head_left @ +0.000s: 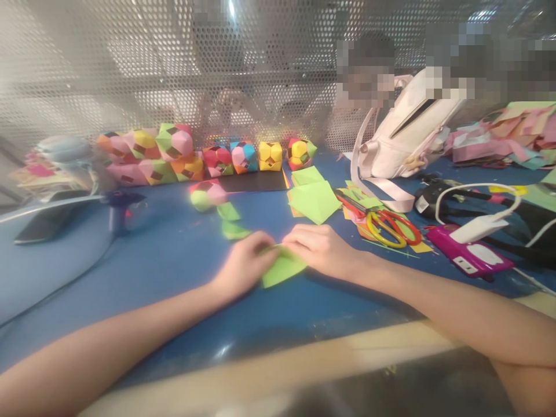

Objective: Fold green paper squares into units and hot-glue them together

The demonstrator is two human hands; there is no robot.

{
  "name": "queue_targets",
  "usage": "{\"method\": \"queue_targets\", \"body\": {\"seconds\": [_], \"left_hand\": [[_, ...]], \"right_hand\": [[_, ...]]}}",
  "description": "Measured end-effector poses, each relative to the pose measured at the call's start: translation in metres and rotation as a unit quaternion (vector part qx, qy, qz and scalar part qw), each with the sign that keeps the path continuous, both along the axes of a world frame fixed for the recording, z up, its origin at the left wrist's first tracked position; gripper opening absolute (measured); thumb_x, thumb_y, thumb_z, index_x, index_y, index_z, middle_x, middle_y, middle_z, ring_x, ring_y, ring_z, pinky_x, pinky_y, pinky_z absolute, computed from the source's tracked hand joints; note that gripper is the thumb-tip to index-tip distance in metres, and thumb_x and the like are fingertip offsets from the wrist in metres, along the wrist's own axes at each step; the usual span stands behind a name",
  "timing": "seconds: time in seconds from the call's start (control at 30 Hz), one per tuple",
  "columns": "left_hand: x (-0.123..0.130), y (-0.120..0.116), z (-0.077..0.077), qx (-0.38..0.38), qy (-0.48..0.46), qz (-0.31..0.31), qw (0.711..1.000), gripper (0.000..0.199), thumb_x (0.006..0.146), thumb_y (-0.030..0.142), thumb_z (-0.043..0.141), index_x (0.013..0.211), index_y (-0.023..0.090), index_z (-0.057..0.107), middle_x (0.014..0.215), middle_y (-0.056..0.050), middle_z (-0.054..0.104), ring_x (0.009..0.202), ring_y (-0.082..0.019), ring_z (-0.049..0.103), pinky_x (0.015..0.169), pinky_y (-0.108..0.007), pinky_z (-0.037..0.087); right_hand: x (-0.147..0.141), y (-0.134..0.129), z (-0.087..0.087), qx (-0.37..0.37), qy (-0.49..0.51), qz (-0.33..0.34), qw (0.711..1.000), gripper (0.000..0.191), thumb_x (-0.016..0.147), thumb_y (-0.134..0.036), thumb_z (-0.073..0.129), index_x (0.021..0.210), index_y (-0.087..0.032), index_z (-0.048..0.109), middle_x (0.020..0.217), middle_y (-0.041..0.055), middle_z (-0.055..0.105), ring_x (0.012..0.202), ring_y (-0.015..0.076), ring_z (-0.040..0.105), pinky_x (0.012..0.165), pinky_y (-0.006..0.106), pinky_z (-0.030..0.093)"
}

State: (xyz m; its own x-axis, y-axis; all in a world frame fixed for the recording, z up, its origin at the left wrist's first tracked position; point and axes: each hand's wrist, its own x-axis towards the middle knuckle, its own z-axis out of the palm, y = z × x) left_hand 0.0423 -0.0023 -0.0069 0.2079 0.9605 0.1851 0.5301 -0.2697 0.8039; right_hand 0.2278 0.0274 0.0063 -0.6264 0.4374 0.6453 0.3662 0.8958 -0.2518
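"Green paper sheet [283,272], one: over the blue table [174,249], between left hand [245,262] and right hand [324,249]. Condition?"

"Judged partly worked. Upper edge under the fingers, lower corner loose; creases too blurred to list. Contact with the table cannot be told."

"Done, by look?"

"Paper balls [270,156], multicoloured, assembled: a row along the back, stacked at its left end. Small green pieces [234,230], two, apparently folded, just beyond the left hand. Pink-and-green unit [209,193], beside them, seemingly incomplete."

"Left over?"

"Flat green sheets [316,201], one pile, seemingly unfolded, beyond the right hand. Count illegible."

"Hands?"

"Left: blurred, fingers curled, thumb laid over the paper, gripping its left part; forearm from lower left. Right: knuckles up, fingertips pinching the upper right edge; forearm from lower right. The two nearly meet."

"Outlying?"

"Scissors [372,218], yellow and red handles, among mixed paper scraps [364,201], right of the pile. Magenta power strip [478,255], farther right."
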Motion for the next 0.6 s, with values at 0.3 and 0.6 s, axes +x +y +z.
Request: {"method": "queue_targets", "body": {"seconds": [0.3, 0.6], "left_hand": [[0.0019, -0.0034, 0.0017, 0.001, 0.024, -0.011, 1.000, 0.008, 0.076, 0.022, 0.052, 0.074, 0.016, 0.057, 0.070, 0.001, 0.058, 0.065, -0.012, 0.051, 0.061, -0.023, 0.040], [0.0036, -0.0060, 0.0017, 0.000, 0.022, -0.032, 0.999, 0.002, 0.069, 0.016, 0.051, 0.067, 0.017, 0.051, 0.068, 0.001, 0.055, 0.064, -0.012, 0.049, 0.060, -0.024, 0.039]], "right_hand": [[-0.0011, -0.0057, 0.0006, 0.023, -0.009, 0.009, 1.000, 0.019, 0.091, -0.020, 0.047, 0.082, -0.012, 0.062, 0.073, 0.0071, 0.065, 0.068, 0.0142, 0.060, 0.063, 0.025, 0.049], [-0.0041, -0.0084, 0.0012, 0.045, -0.013, 0.025, 0.999, 0.020, 0.091, -0.018, 0.045, 0.079, -0.014, 0.060, 0.072, 0.0062, 0.064, 0.069, 0.0146, 0.059, 0.065, 0.027, 0.049]]}}
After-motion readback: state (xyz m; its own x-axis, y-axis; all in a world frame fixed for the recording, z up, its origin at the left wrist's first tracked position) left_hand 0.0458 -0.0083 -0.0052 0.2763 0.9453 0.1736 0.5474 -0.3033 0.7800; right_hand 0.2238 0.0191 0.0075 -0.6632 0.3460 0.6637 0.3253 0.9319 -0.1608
